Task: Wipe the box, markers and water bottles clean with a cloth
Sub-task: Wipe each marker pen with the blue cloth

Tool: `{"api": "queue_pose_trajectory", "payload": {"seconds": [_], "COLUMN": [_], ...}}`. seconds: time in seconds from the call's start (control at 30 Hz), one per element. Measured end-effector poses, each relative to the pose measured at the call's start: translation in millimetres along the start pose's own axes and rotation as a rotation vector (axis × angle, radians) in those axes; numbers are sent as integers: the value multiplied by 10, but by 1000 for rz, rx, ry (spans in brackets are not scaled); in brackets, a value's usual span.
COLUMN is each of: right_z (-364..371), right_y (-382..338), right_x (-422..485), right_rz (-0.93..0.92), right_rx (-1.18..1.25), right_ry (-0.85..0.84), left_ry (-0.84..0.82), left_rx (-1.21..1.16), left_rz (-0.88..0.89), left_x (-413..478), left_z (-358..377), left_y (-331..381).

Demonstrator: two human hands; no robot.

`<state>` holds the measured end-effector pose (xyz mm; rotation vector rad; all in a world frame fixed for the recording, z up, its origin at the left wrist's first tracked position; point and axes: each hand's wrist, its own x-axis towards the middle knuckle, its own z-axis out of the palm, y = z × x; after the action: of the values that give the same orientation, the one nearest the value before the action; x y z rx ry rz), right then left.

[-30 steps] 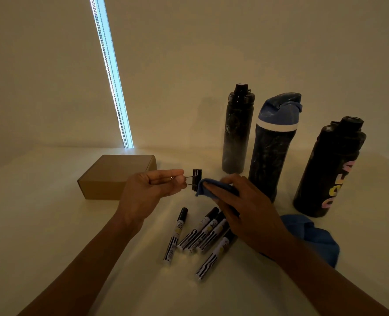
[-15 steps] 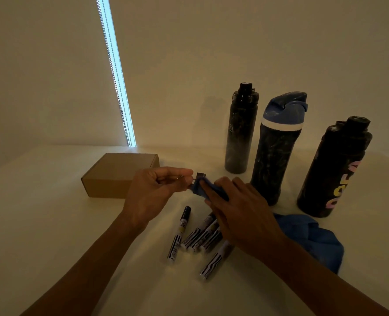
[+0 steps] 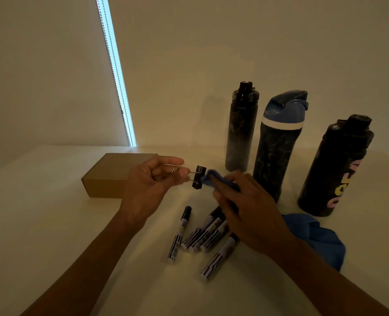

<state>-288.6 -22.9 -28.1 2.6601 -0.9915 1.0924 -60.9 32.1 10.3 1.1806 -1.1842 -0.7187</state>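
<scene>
Head view: left hand (image 3: 148, 185) fingers pinch the binder clip (image 3: 199, 180) by its wire handles. Right hand (image 3: 246, 208) fingers pinch a cloth (image 3: 209, 179) fold at the clip's right edge. Markers (image 3: 209, 233), probably six, lie just below my right fingers, which are nearer, with long axes pointing away from me. Box (image 3: 111, 176) sits behind the left fingers. Half a second ago the cloth covered the clip; now it's exposed.

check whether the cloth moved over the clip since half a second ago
Yes. The cloth in the right hand drew back right, toward the blue-lidded bottle, uncovering the binder clip.
</scene>
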Motion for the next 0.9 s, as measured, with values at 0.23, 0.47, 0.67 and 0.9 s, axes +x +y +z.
{"api": "queue_pose_trajectory", "payload": {"seconds": [0.23,0.47,0.67,0.9], "right_z": [-67,-60,-90,-168], "right_y": [144,88,63,50], "right_x": [75,110,113,115], "right_rz": [352,412,568,575], "right_rx": [581,788,1049,1120], "right_ry": [40,-103,-167,-190], "left_ry": [-156,-195,-160,-167], "left_rx": [-156,-246,-299,-277], "left_rz": [-98,-157,-164,-159], "left_x": [20,13,1,14], "left_z": [8,69,121,107], "left_y": [-45,-94,-83,-114]}}
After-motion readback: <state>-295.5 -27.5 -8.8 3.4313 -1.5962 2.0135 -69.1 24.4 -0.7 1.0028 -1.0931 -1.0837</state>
